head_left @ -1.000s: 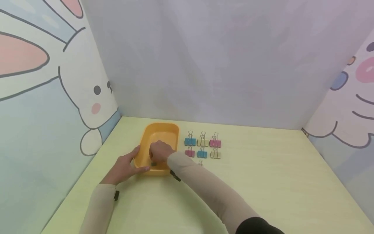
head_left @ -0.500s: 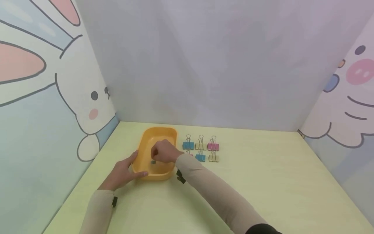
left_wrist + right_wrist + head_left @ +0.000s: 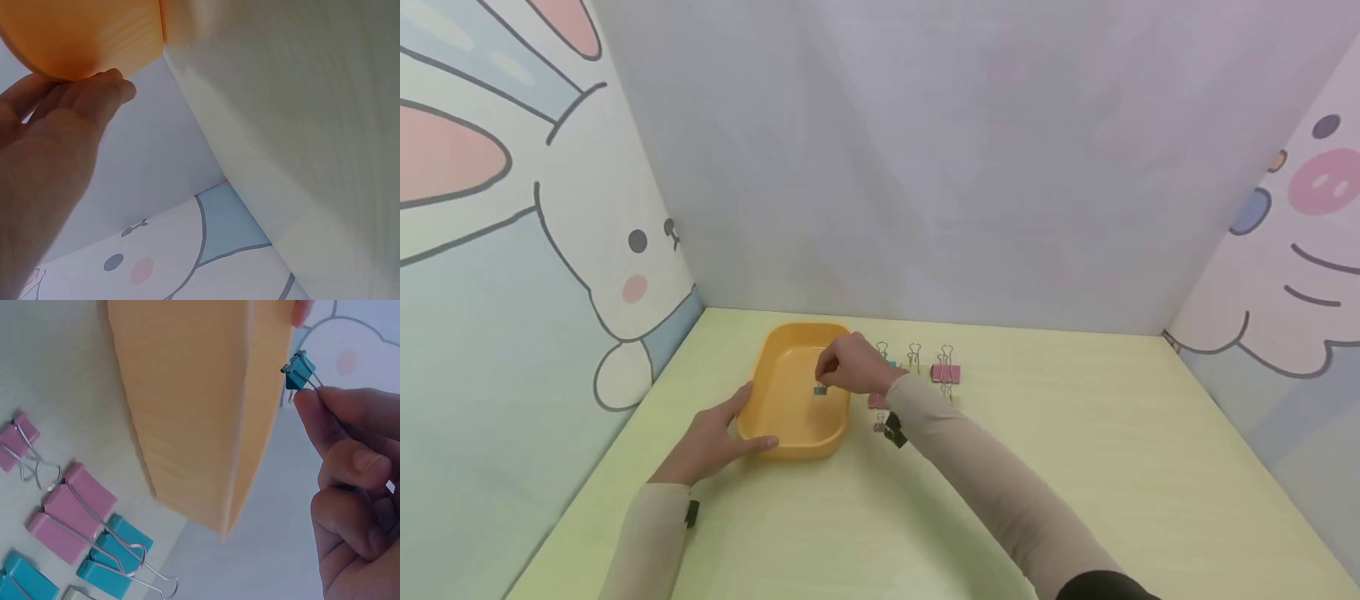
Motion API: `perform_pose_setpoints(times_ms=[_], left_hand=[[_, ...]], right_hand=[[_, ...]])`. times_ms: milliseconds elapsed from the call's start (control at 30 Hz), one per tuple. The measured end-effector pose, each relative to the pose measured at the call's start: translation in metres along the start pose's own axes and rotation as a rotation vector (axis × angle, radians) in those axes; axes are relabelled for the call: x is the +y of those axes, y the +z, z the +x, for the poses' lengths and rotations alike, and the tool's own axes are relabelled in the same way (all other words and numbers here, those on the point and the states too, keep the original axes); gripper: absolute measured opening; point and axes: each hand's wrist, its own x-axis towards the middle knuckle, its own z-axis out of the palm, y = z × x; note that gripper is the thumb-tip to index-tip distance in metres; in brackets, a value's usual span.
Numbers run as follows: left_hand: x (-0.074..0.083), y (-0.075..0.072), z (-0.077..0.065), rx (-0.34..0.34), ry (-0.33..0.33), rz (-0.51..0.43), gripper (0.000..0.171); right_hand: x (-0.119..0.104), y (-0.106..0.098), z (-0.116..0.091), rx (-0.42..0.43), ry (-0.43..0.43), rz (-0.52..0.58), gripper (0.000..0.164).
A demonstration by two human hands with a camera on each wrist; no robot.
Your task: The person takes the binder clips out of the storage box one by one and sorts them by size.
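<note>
My right hand (image 3: 854, 364) pinches a small teal binder clip (image 3: 820, 390) by its wire handles, over the right part of an orange tray (image 3: 786, 408). Seen in the right wrist view, the binder clip (image 3: 300, 370) sticks out past the thumb and fingertip, while the other fingers are curled. My left hand (image 3: 709, 443) holds the tray's near-left corner, thumb along the front rim and fingers at the left side. The left wrist view shows its bent fingers against the tray's outer wall (image 3: 119, 37).
Right of the tray stand binder clips in rows, partly covered by my right arm: a large pink clip (image 3: 946, 373), a cream one (image 3: 914, 368) and a small pink one (image 3: 879, 427) among them. Printed cartoon walls (image 3: 625, 208) flank the pale yellow table (image 3: 1075, 450).
My right hand has risen from the tray's floor and moved right, with the small teal binder clip in its pinch. The left hand stays on the tray's corner.
</note>
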Motion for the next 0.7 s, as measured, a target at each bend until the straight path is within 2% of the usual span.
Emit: perform_pose_setpoints(times_ms=[233,500,700], left_hand=[[-0.002,0.000,-0.001,0.020,0.032,-0.001,0.114],[0.000,-0.001,0.000,0.029,0.038,0.014,0.117],[0.000,-0.001,0.000,0.010,0.014,0.011,0.118]], right_hand=[[0.008,-0.019,-0.019,0.023,-0.037,0.066,0.010],[0.032,-0.045,-0.050,0.087,0.062,0.175,0.010],[0.053,-0.052,-0.076,0.141,0.128,0.151,0.009]])
